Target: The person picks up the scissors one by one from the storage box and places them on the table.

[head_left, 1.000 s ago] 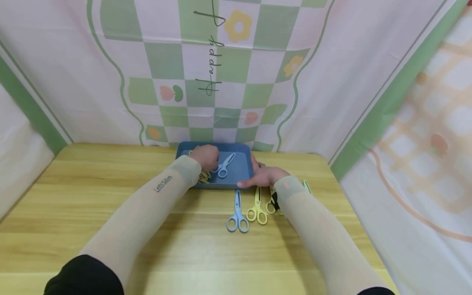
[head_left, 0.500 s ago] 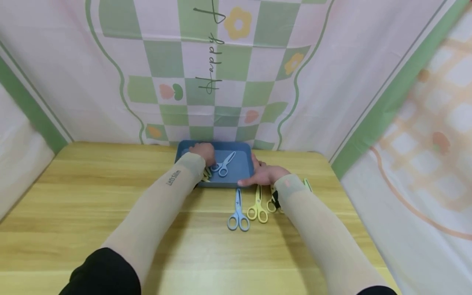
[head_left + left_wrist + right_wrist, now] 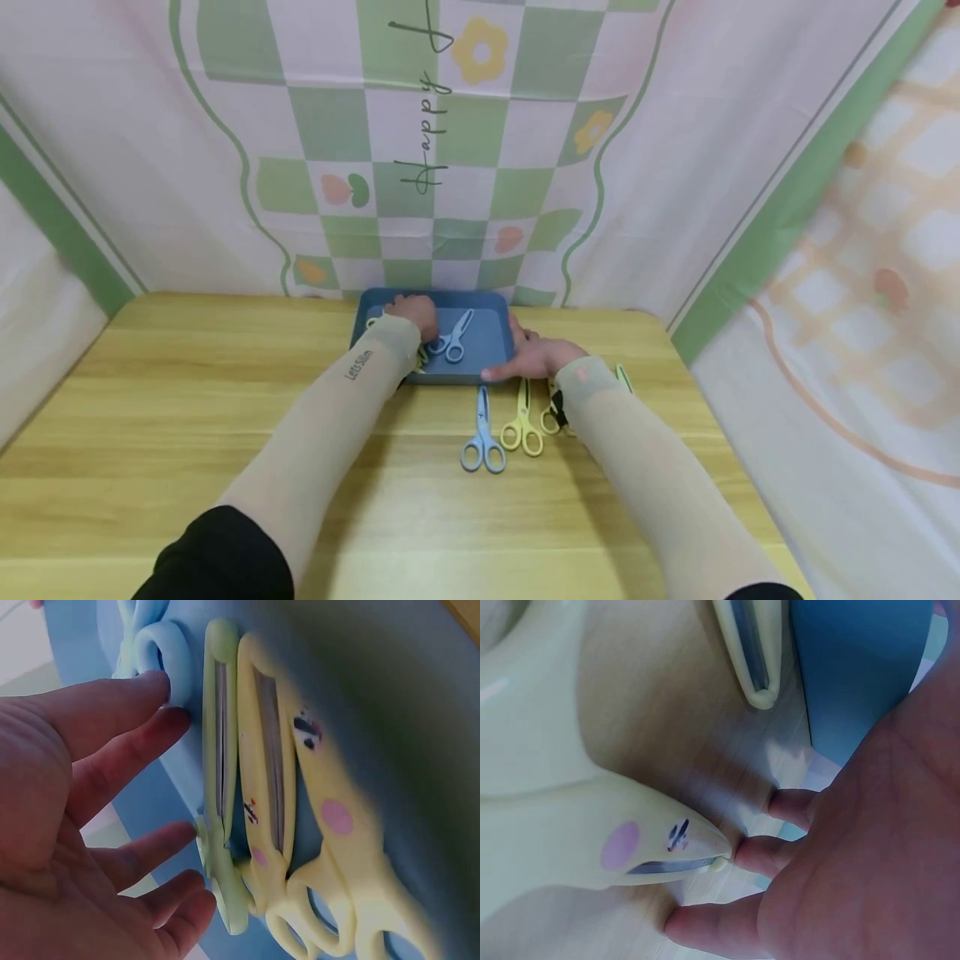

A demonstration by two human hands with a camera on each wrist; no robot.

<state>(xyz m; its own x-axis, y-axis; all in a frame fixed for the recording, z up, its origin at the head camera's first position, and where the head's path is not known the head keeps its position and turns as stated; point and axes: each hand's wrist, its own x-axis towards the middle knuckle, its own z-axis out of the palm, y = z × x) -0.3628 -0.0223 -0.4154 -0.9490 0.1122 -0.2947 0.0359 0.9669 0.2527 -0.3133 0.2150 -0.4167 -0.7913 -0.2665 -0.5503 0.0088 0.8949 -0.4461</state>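
Note:
My left hand (image 3: 415, 315) reaches into the blue tray (image 3: 491, 296). Its thumb and index finger pinch a handle loop of the light blue scissors (image 3: 459, 335), while the other fingers stay loosely spread. Beside that hand in the left wrist view lie green scissors (image 3: 221, 750) and two yellow pairs, one of them yellow scissors with a panda print (image 3: 341, 817). My right hand (image 3: 536, 357) rests against the tray's right front corner, thumb along the front and fingers straight down the side. In the right wrist view its fingertips are right at the table, near a pale yellow scissors tip (image 3: 682, 844).
On the wooden table (image 3: 360, 517), in front of the tray, lie blue scissors (image 3: 483, 433) and yellow scissors (image 3: 523, 421). More scissors, including a green pair (image 3: 624, 377), are partly hidden under the right forearm. A patterned curtain (image 3: 307, 192) hangs right behind the table.
My left hand has shifted slightly within the tray, and its forearm has swung right. The light blue scissors have turned a little. My right hand keeps its place at the tray corner.

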